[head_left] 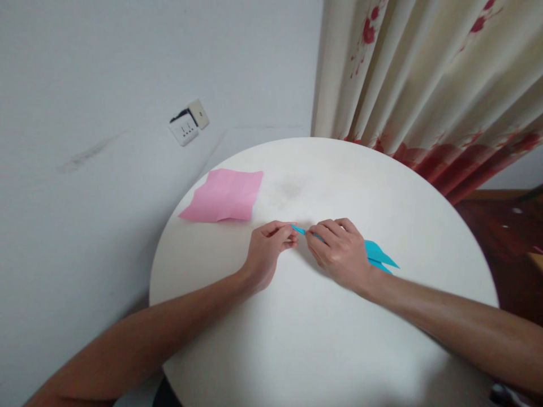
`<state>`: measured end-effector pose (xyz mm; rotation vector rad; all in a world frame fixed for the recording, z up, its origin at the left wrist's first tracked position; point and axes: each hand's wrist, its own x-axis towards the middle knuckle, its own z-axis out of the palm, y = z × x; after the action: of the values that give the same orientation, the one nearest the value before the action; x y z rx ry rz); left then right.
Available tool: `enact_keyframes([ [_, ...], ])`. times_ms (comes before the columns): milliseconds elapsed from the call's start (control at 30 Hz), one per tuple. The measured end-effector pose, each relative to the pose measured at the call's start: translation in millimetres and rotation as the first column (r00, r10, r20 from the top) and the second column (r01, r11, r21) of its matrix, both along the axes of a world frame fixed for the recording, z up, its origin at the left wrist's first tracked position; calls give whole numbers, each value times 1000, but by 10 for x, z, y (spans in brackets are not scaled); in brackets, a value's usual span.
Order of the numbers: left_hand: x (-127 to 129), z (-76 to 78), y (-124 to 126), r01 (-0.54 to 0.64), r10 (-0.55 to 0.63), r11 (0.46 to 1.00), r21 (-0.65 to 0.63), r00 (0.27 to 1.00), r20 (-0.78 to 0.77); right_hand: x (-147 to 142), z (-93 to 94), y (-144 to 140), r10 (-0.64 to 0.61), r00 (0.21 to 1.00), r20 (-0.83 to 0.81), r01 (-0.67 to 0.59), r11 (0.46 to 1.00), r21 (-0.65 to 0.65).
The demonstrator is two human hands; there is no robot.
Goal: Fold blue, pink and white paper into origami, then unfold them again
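Note:
A folded blue paper piece (379,255) lies low over the round white table (305,339), near its middle. My left hand (267,252) pinches its narrow pointed tip with thumb and fingers. My right hand (339,251) grips the paper just to the right of that, covering its middle part. Pointed blue flaps stick out past my right wrist. A creased pink paper sheet (224,196) lies flat at the table's far left edge, apart from both hands.
The table stands against a white wall with a wall socket (185,129) at the left. A cream curtain with red flowers (424,85) hangs behind the table at the right. Dark wooden furniture (504,237) is at the right.

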<state>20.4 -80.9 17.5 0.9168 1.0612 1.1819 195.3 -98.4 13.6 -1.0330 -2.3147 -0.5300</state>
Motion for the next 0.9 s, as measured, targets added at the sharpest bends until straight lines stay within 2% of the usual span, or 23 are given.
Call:
enact_keyframes([
  [100, -13, -30, 18, 30, -30, 999, 18, 1000, 4, -1, 17, 5, -11, 1000, -7, 11, 1000, -2],
  [200, -50, -87, 58, 78, -76, 991, 110, 997, -20, 14, 54, 18, -15, 998, -58, 14, 1000, -19],
  [367, -135, -144, 128, 133, -58, 940, 314, 970, -235, 59, 106, 26, 55, 977, -205, -68, 996, -54],
  [500, -178, -107, 148, 164, -48, 891, 423, 961, -271, 92, 119, 24, 111, 956, -272, -145, 984, -108],
  [767, -202, 75, 120, 214, -38, 805, 553, 949, -312, 113, 108, 71, 155, 909, -388, -225, 964, -144],
  [833, -229, 90, 142, 222, -37, 795, 564, 947, -320, 126, 106, 82, 146, 905, -399, -225, 962, -158],
  [900, -271, 80, 190, 180, -6, 796, 577, 957, -290, 147, 98, 95, 135, 902, -409, -217, 963, -162],
])
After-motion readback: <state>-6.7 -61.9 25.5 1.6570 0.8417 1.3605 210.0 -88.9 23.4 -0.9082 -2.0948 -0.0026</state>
